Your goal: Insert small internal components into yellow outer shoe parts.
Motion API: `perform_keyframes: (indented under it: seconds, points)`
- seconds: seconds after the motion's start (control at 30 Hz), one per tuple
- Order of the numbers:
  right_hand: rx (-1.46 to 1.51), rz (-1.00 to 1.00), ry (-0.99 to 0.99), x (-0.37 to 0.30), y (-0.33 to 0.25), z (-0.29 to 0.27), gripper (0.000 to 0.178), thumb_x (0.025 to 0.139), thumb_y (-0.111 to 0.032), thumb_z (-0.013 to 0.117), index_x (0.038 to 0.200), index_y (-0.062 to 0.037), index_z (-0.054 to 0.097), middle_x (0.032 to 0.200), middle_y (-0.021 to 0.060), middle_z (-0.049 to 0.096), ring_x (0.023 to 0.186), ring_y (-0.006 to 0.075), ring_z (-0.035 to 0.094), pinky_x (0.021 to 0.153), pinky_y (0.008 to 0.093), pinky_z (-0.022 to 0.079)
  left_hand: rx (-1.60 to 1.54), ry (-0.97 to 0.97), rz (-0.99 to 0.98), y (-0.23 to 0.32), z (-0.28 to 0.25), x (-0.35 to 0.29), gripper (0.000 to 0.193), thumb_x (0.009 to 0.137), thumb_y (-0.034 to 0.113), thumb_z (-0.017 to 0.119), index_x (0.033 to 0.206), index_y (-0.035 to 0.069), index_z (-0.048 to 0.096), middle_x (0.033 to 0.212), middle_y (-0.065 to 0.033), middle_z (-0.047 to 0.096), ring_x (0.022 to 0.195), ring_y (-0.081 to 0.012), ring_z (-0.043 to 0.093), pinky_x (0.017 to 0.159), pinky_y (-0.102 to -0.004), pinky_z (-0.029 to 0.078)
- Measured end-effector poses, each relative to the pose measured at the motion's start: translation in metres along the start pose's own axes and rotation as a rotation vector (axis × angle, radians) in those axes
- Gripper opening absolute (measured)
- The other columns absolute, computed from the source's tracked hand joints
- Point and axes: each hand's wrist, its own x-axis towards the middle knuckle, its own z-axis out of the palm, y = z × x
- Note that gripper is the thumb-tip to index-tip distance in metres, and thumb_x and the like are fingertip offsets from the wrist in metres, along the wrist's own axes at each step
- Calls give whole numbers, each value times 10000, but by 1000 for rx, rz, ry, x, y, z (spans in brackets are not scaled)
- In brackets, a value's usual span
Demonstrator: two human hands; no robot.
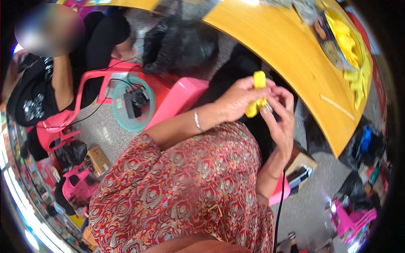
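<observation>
Both hands meet in front of the chest, off the worktop [291, 55], on one yellow piece [256, 95]. The piece is long and narrow, its long axis close to upright in the picture, leaning slightly: the top end points up toward the worktop edge, the lower end angles down-left. Left hand [238, 99] fingers are closed around its middle and lower part from the left; a silver bangle [197, 121] sits on that wrist. Right hand [282, 120] fingers pinch it from the right side, near the lower half, thumb and fingertips touching it. The top end sticks out bare above both hands. Well apart, upper right on the yellow worktop, a tray [333, 42] carries more yellow pieces [352, 50], with some lying beside it. Pink chair [177, 95] and green fan [133, 103] stand to the left on the floor; a second person sits at upper left.
</observation>
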Motion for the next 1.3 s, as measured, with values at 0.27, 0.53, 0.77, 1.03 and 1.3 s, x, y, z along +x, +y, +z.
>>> perform_keyframes:
  seconds: [0.27, 0.53, 0.77, 1.03, 1.3]
  points:
    - [496, 55, -22, 2, -2, 9, 293, 772, -13, 708, 1060, 19, 666, 1070, 75, 538, 1021, 181, 527, 879, 286, 427, 128, -258, 142, 14, 11, -6, 422, 993, 235, 466, 1320, -32, 467, 1341, -170, 505, 1210, -219, 512, 1023, -332, 414]
    - [323, 86, 158, -12, -14, 9, 332, 779, 79, 633, 1108, 42, 609, 1133, 129, 564, 1073, 234, 533, 915, 331, 430, 364, -312, 320, -2, 22, 2, 496, 994, 173, 482, 1426, 17, 297, 1191, -50, 545, 1026, -96, 536, 921, -255, 428]
    - [267, 67, 320, -6, -14, 5, 293, 795, 99, 609, 1074, 15, 639, 1079, 94, 576, 1005, 180, 547, 881, 287, 441, 298, -146, 230, 13, 19, -8, 463, 942, 147, 582, 1353, 26, 408, 1152, -47, 571, 1078, -115, 514, 928, -282, 435]
    - [142, 42, 275, -3, -25, 6, 224, 812, 31, 656, 1029, -23, 642, 1059, 90, 560, 977, 180, 540, 826, 269, 442, 297, -122, 101, 15, 13, -11, 269, 908, 135, 634, 1143, 10, 590, 1005, -14, 625, 916, -96, 577, 805, -261, 486]
    - [92, -4, 211, -3, -15, 7, 211, 814, -9, 683, 1023, -29, 659, 1071, 87, 519, 1022, 207, 514, 876, 312, 430, 216, -105, -7, 20, 13, -16, 279, 917, 156, 623, 1147, 1, 593, 974, -24, 629, 863, -95, 587, 716, -244, 504]
